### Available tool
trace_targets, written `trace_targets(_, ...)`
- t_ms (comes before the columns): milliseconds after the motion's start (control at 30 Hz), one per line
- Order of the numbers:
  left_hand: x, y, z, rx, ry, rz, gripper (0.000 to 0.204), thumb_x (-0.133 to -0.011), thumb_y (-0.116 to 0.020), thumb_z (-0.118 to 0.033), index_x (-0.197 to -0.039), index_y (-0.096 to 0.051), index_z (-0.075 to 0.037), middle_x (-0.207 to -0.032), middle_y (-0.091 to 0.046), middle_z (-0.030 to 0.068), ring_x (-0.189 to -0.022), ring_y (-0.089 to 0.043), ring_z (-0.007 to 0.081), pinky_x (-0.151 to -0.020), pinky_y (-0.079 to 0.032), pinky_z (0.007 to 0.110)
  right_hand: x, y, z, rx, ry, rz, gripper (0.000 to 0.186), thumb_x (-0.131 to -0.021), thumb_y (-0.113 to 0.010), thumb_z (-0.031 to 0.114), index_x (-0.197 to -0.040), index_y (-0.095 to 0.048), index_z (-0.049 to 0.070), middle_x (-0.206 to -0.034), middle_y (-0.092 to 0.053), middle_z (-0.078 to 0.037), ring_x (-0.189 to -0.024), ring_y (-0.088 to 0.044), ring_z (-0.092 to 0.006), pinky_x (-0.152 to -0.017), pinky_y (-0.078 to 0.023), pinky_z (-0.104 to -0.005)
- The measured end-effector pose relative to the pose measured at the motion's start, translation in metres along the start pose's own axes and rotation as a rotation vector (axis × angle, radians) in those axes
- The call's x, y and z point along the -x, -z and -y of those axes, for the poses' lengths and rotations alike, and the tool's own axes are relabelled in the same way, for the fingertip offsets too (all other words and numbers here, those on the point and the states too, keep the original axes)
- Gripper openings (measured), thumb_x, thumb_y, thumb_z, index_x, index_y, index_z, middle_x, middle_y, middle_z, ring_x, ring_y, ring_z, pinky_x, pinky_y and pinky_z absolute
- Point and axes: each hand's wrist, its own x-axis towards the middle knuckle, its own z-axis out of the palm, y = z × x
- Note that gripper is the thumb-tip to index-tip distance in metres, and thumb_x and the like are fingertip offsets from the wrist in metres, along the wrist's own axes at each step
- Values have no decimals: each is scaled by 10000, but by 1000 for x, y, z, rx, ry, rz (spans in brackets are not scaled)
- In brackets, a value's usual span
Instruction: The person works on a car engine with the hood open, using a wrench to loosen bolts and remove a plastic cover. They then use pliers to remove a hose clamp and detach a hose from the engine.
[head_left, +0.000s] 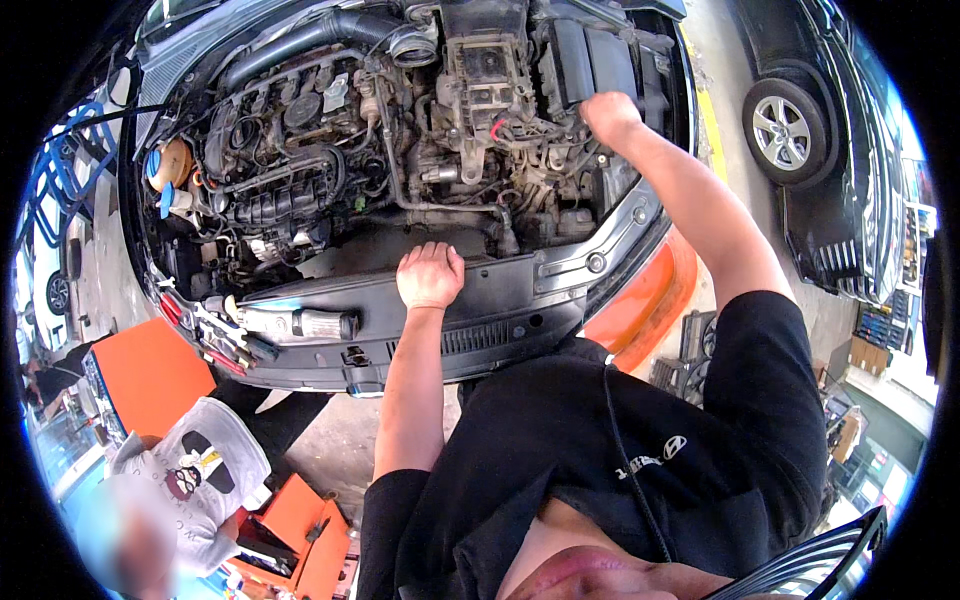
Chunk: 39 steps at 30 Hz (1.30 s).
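I lean over an open car engine bay. My left hand [430,275] rests at the rear edge of the black front panel [490,295], its fingers curled over that edge and partly hidden. Further back on the right, my right hand [610,118] is closed beside the front of a black box [592,62]. Whatever its fingers hold is too small or hidden to name. Cables and connectors lie just below that hand, with a short red piece [497,130] to its left. The dirty engine [300,130] fills the left of the bay.
A silver cylindrical tool [300,322] and several pliers [230,340] lie on the front panel's left. Another person in a grey shirt [205,455] is at lower left, near an orange toolbox [300,535]. A dark car [790,130] stands to the right.
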Motion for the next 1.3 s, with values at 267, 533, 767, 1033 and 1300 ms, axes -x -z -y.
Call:
trace_targets(267, -1, 1, -1, -6, 5, 12, 223, -936, -576, -262, -804, -677, -114, -825, -684, 57, -792, -668, 280, -726, -537, 425, 11, 20, 8, -308, -96, 174, 496, -938, -740, 418, -1196, -643, 6, -1227, -704, -170, -1176, -670, -350, -988, -542, -473)
trace_targets(533, -1, 1, -1, 1, 10, -18, 218, -923, -584, -262, -790, -677, -117, -816, -684, 55, -788, -668, 276, -731, -539, 421, 33, -11, 29, -661, -349, -153, 389, -931, -692, 194, -1237, -513, 35, -1279, -589, -221, -1207, -619, -407, -1002, -521, -504)
trace_targets(767, -3, 0, -4, 3, -7, -5, 214, -928, -580, -250, -793, -678, -118, -816, -683, 59, -777, -665, 279, -728, -538, 421, 20, -52, 17, -519, -345, -316, 384, -915, -609, 77, -1239, -419, -4, -1206, -587, -284, -1114, -647, -455, -943, -558, -503)
trace_targets(1033, -2, -1, -2, -1, -3, 22, 206, -928, -586, -254, -803, -676, -117, -840, -691, 56, -782, -665, 278, -729, -537, 424, 20, -42, 20, -559, -341, -311, 399, -1005, -604, 204, -1225, -357, -20, -1224, -572, -355, -1052, -679, -489, -898, -568, -542)
trace_targets(1300, -1, 1, -1, -12, 8, 21, 219, -934, -574, -264, -804, -672, -117, -830, -684, 54, -790, -665, 275, -737, -536, 424, 22, -36, 16, -553, -305, -263, 477, -1005, -618, 258, -1254, -338, -38, -1216, -607, -354, -1045, -678, -502, -906, -557, -553)
